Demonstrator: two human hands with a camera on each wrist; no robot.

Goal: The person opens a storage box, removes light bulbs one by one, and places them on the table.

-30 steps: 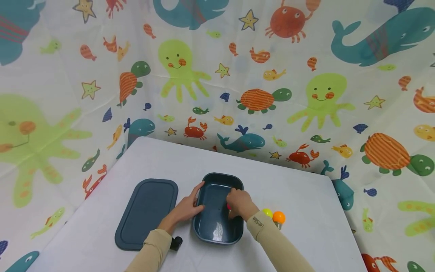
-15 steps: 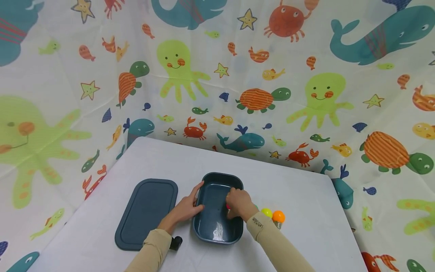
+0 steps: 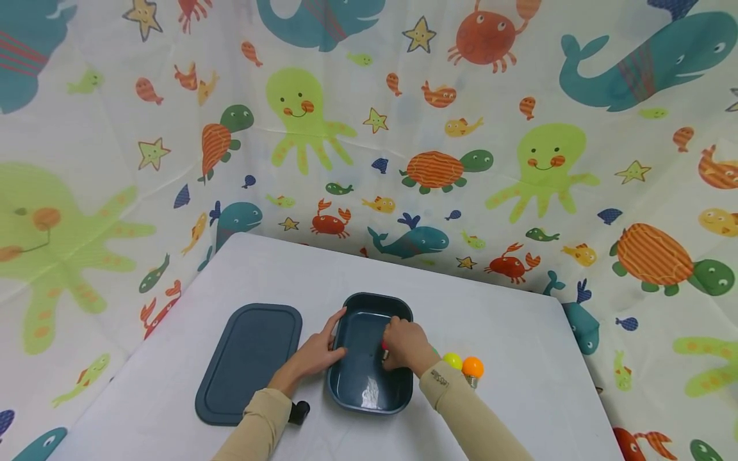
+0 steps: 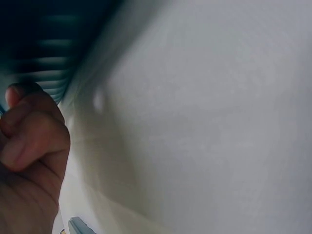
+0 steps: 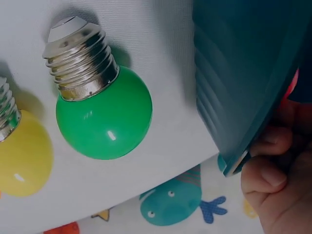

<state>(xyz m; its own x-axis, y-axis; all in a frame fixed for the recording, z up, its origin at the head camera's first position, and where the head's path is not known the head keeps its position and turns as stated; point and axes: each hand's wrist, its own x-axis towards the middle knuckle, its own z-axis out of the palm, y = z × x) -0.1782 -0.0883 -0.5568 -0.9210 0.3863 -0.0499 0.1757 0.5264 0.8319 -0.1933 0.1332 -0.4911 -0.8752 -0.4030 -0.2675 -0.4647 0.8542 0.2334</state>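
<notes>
A dark blue plastic box point(image 3: 363, 378) stands on the white table. My left hand point(image 3: 314, 354) holds its left side, with the thumb and a fingertip at the rim; the left wrist view shows curled fingers point(image 4: 36, 141) against the wall. Inside the box, near its right wall, my right hand point(image 3: 409, 346) grips a pinkish-red light bulb point(image 3: 384, 344). Most of that bulb is hidden by the fingers, though a bit of its metal base shows. In the right wrist view only a red sliver of the bulb point(image 5: 292, 84) appears past the box wall.
Right of the box lie a green bulb point(image 5: 105, 114), a yellow bulb point(image 3: 453, 361) and an orange bulb point(image 3: 473, 367). A flat dark blue lid point(image 3: 250, 362) lies to the left. Near my left wrist is a small black object point(image 3: 298, 412). A sea-animal curtain point(image 3: 369, 141) hangs behind.
My right hand has shifted very slightly left inside the box, and the red bulb's metal base shows more clearly below the fingers. My left hand stays where it was.
</notes>
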